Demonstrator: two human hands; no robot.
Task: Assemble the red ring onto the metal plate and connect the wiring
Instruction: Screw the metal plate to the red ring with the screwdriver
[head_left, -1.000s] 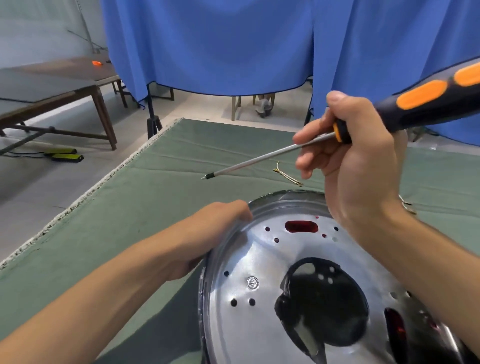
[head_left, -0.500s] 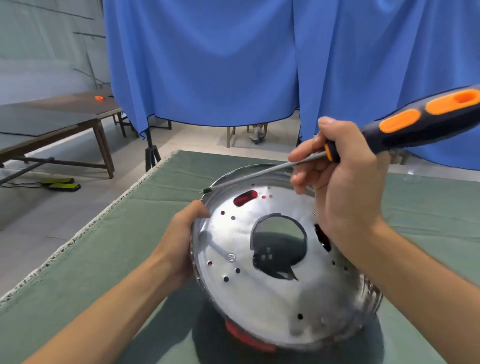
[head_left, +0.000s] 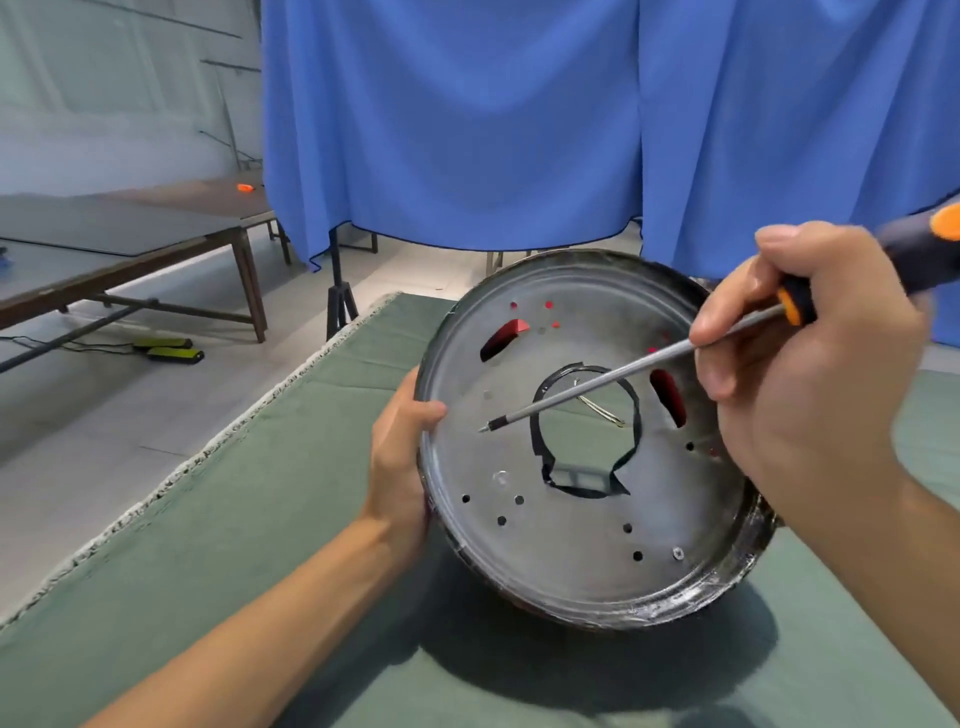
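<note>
A person's left hand (head_left: 400, 457) grips the rim of the metal plate (head_left: 582, 540), propped on edge on the desk (head_left: 218, 545), red ring (head_left: 506, 335) showing through its slots; the right hand (head_left: 810, 364) clasps a screwdriver (head_left: 618, 376), tip hovering left of the plate's centre hole; fastening looks under way, next seating the tip in a screw.

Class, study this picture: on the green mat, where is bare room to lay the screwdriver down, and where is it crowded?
Bare green felt mat lies left of the left hand, out to its frayed edge, and in front of the round metal plate, between the forearms. It is crowded at the plate, where the right hand holds the orange-and-black screwdriver.
</note>
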